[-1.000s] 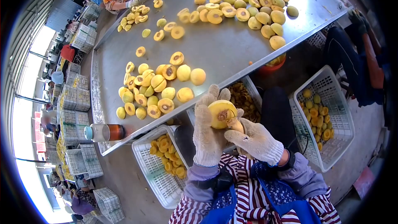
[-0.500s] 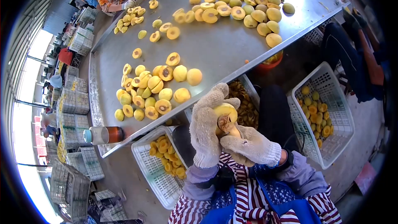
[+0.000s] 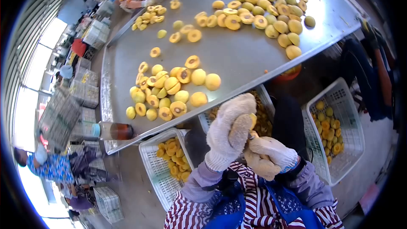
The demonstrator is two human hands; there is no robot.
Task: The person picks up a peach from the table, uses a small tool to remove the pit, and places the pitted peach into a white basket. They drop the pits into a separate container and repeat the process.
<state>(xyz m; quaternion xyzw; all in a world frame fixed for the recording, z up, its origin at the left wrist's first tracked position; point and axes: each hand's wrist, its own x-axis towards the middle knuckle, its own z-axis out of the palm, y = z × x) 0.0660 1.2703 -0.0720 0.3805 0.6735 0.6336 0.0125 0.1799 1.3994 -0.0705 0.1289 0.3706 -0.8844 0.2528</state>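
Note:
Both my hands wear pale knitted gloves and meet in front of my chest, beyond the table's near edge. My left hand (image 3: 231, 129) is closed around a yellow peach (image 3: 253, 121), and only a thin strip of the fruit shows past the thumb. Close against it, my right hand (image 3: 270, 154) has its fingers curled around something small. A narrow dark bit sticks out toward the peach, but I cannot make out what it is. Below the hands stands a crate of brownish fruit pieces (image 3: 263, 118), partly covered by my left glove.
A metal table (image 3: 237, 59) carries halved peaches (image 3: 169, 87) and a larger pile (image 3: 271, 12). A bottle (image 3: 114, 131) lies by its left edge. White crates of peach halves stand left (image 3: 159, 182) and right (image 3: 356, 144). Co-workers sit at the far side and right; another person (image 3: 55, 165) is at left.
My left glove has turned, so the peach with its brown centre is now mostly hidden. The camera view has shifted, and a person in a blue patterned top has appeared at left.

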